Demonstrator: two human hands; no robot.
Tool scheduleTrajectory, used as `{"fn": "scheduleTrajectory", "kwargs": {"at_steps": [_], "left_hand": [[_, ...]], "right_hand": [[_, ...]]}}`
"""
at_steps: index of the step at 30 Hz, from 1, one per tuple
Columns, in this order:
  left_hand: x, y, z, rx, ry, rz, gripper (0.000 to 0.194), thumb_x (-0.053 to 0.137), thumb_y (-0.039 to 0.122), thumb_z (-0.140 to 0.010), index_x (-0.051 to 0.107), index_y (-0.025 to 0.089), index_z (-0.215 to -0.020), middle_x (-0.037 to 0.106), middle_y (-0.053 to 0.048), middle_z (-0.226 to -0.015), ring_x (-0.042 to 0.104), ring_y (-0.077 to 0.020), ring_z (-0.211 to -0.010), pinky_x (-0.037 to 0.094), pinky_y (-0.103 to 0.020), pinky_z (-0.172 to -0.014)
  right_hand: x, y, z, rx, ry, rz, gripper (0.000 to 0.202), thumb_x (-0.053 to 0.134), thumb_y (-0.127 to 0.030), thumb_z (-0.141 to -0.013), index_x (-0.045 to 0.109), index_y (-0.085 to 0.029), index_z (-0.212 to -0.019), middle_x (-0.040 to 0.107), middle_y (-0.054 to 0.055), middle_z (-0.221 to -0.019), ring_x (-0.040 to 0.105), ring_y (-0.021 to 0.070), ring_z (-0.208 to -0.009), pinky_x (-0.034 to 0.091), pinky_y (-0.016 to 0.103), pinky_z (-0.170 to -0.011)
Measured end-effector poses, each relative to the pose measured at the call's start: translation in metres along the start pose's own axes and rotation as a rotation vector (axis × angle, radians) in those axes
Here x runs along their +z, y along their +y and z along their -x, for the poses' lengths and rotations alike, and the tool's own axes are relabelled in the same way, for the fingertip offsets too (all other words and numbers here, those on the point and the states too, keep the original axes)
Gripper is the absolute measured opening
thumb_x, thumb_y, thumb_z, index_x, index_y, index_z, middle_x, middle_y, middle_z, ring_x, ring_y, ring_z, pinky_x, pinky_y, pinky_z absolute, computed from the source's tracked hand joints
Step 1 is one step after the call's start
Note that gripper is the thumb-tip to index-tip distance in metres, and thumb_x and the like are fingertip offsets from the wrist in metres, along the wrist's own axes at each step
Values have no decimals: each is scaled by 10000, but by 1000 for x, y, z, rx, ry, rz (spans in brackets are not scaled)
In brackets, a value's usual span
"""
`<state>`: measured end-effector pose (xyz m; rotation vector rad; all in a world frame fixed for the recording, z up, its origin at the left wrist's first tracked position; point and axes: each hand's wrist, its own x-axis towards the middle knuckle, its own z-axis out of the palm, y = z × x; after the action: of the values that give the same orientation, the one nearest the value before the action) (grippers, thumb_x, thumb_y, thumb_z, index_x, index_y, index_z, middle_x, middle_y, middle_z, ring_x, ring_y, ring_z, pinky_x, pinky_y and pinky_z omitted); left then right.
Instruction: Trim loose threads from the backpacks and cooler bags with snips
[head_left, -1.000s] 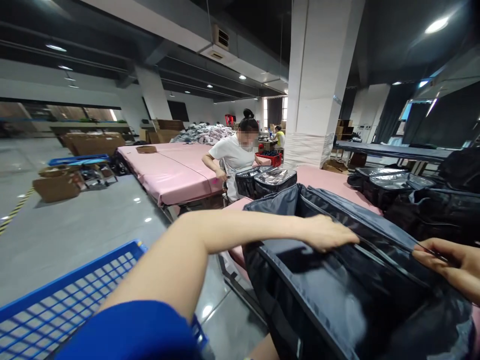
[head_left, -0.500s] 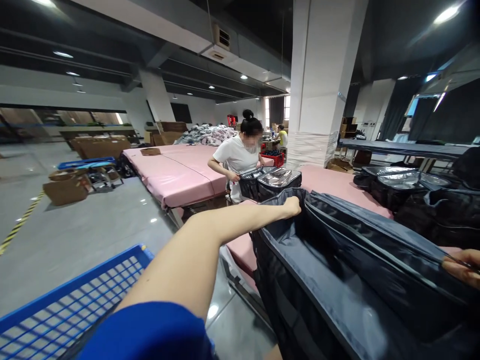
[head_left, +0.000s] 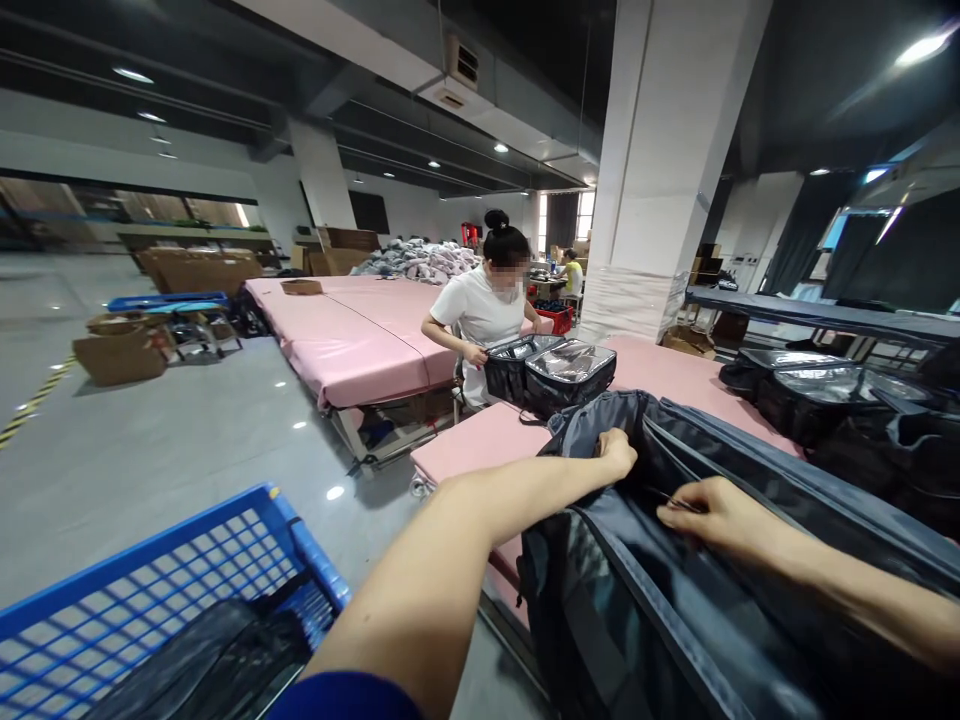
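Inside the bag [head_left: 634, 600], my left hand [head_left: 619, 456] is resting curled, its hold hidden, while my right hand [head_left: 712, 510] is pinching a thin dark thing [head_left: 681, 503], risking snagged lining [head_left: 709, 610] if it slips.

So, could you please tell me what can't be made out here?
Head view:
Left hand: most fingertips, hidden by the hand itself.
Right hand: anything pinched at its fingertips, too small and shadowed.
Grey-lined black bag: lower part, cut by the frame's bottom edge.
Blue basket: left part, cut by the frame's left edge.
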<state>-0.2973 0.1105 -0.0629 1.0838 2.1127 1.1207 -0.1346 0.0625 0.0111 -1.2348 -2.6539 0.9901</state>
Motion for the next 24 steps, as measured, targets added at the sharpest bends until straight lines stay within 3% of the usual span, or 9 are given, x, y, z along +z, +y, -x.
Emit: {"fn": "scheduleTrajectory", "kwargs": {"at_steps": [3, 5, 9, 12, 15, 17, 24], "left_hand": [[-8, -10, -1, 29, -1, -4, 70, 590, 156, -759, 621, 95, -747, 629, -34, -711, 606, -169, -758, 475, -270, -695], [-12, -16, -2, 37, -1, 0, 79, 579, 150, -754, 630, 103, -716, 628, -38, -666, 596, -153, -711, 456, -232, -658], [-12, -18, -2, 42, -9, 6, 124, 536, 88, -707, 659, 105, -708, 632, -62, -651, 598, -165, -694, 434, -224, -636], [-13, -16, 0, 51, -19, 3, 178, 517, 68, -684, 677, 109, -752, 647, -79, -700, 605, -176, -710, 435, -239, -644], [-16, -16, 4, 62, -32, 3, 206, 514, 73, -683, 686, 121, -786, 656, -82, -718, 606, -172, -703, 433, -232, -625], [-17, -17, 6, 67, -31, 2, 222, 508, 75, -687, 689, 127, -804, 662, -82, -737, 607, -170, -715, 430, -227, -624], [-16, -18, 9, 72, -19, -2, 230, 506, 73, -674, 691, 131, -797, 660, -72, -734, 594, -160, -722, 414, -213, -606]], "right_hand": [[12, 6, -47, 85, 109, -87, 376, 609, -516, -694, 589, -152, -600, 527, -4, -477, 384, 85, -449, 258, 237, -473], [15, 17, -63, 111, 159, -120, 403, 568, -545, -730, 593, -150, -647, 522, -7, -497, 375, 81, -456, 255, 236, -476], [16, 26, -67, 172, 218, -192, 396, 498, -515, -803, 580, -148, -675, 533, -5, -550, 396, 74, -477, 262, 223, -475], [20, 18, -65, 239, 235, -253, 340, 481, -405, -837, 558, -140, -638, 482, -19, -499, 340, 57, -418, 241, 218, -440], [27, 10, -68, 307, 279, -326, 328, 399, -378, -874, 585, -133, -762, 495, -23, -533, 313, 50, -378, 235, 216, -411], [33, 8, -73, 342, 317, -358, 345, 376, -388, -881, 593, -126, -820, 522, -12, -567, 334, 53, -373, 249, 219, -405], [50, 20, -90, 392, 415, -365, 383, 450, -447, -863, 612, -117, -755, 542, 5, -546, 473, 89, -457, 341, 231, -455]]}}
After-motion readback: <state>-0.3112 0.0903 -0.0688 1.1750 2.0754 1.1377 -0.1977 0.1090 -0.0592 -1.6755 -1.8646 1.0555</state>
